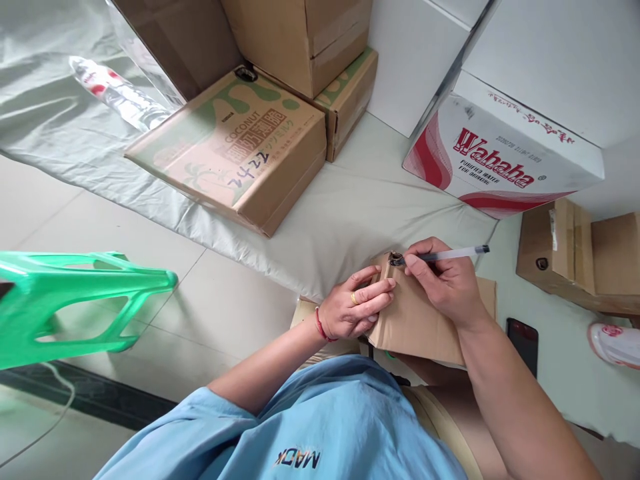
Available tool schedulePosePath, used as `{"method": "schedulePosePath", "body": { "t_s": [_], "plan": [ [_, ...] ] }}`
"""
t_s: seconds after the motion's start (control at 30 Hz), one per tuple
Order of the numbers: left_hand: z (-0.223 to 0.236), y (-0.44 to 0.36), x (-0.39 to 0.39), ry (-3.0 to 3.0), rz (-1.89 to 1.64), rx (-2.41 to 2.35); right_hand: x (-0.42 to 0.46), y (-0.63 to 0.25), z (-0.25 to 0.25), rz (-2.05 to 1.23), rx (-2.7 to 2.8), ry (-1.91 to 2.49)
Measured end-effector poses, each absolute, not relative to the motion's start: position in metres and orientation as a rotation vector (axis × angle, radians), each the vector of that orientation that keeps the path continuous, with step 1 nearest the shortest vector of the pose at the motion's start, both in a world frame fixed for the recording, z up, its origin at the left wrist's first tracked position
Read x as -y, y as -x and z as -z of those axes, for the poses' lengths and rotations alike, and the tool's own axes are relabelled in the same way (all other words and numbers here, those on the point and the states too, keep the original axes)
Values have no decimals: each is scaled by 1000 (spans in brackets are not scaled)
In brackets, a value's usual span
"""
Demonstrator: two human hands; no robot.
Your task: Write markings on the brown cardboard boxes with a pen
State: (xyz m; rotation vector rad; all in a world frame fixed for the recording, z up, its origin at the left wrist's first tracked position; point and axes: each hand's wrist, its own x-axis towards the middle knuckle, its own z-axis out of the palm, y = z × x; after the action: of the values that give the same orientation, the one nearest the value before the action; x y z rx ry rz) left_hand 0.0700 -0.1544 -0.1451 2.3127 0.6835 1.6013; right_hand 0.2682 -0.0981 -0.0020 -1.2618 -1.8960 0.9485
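In my right hand (447, 283) is a pen (453, 254) with a clear barrel and a black end cap. Its tip end meets a dark, inked or worn patch (395, 259) at the corner of a small brown cardboard box (425, 320); my fingers partly cover that spot. My left hand (357, 303), with a ring and a red wrist cord, grips the near-left edge of this box, fingers over its side. The box rests tilted close to my body, at the edge of the cloth-covered surface.
Left of centre lies a flat coconut carton (280, 153) with other brown boxes behind it. A Wahaha water carton (505, 153) stands at right, above a black phone (523, 343) and a brown box (560, 247). Bottles lie at both sides. A green stool (90, 267) is on the floor.
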Motion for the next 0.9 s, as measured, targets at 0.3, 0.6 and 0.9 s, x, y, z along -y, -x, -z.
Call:
{"method": "schedulePosePath", "body": {
  "t_s": [0.3, 0.6, 0.9],
  "plan": [
    [146, -69, 155, -2324, -1580, -689, 98, -267, 1, -955, 1890, 1277],
    [144, -70, 154, -2330, -1620, -678, 98, -267, 2, -899, 1891, 1290],
    [145, -71, 154, -2312, -1630, -688, 97, -270, 6, -841, 1748, 1376]
  ]
}}
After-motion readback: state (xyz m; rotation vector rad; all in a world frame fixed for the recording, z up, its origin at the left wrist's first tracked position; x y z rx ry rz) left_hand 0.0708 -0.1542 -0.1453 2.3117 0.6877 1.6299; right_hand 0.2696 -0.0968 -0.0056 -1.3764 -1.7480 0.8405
